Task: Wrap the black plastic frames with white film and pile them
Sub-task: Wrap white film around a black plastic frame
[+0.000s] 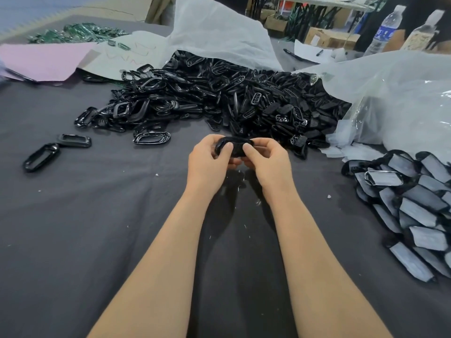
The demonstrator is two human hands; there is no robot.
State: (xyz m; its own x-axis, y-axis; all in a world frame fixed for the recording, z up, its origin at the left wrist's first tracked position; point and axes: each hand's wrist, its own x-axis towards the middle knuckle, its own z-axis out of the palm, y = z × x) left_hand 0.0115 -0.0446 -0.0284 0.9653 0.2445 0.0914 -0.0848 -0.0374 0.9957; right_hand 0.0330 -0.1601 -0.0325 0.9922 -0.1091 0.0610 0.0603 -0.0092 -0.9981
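Both hands hold one black plastic frame (235,145) above the middle of the dark table cloth (97,228). My left hand (210,160) grips its left end with the thumb on top. My right hand (266,159) pinches its right end, thumb pressed on the front. A large heap of loose black frames (219,98) lies just beyond the hands. A pile of frames wrapped in white film (415,211) sits at the right. Small white film pieces (341,147) lie beside that pile.
Two stray frames (58,150) lie at the left. White plastic bags (390,93) spill open behind the heap and at the right. Pink paper (41,59) and green parts (78,32) lie far left. Two bottles (388,28) stand at the back right.
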